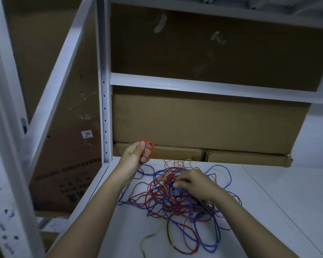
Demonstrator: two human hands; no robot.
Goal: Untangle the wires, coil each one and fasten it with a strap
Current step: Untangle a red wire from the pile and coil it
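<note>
A tangle of red, blue, black and yellow-green wires lies on the white shelf. My left hand is raised above the shelf's back left and grips a small coil of red wire looped round its fingers. From that coil a red strand runs down into the tangle. My right hand rests on top of the tangle, its fingers curled and pinching strands at the middle. A yellow-green wire trails toward the front edge.
Large cardboard boxes fill the back of the shelf and the level above. A white perforated upright stands at the left of the shelf. More boxes sit beyond it on the left.
</note>
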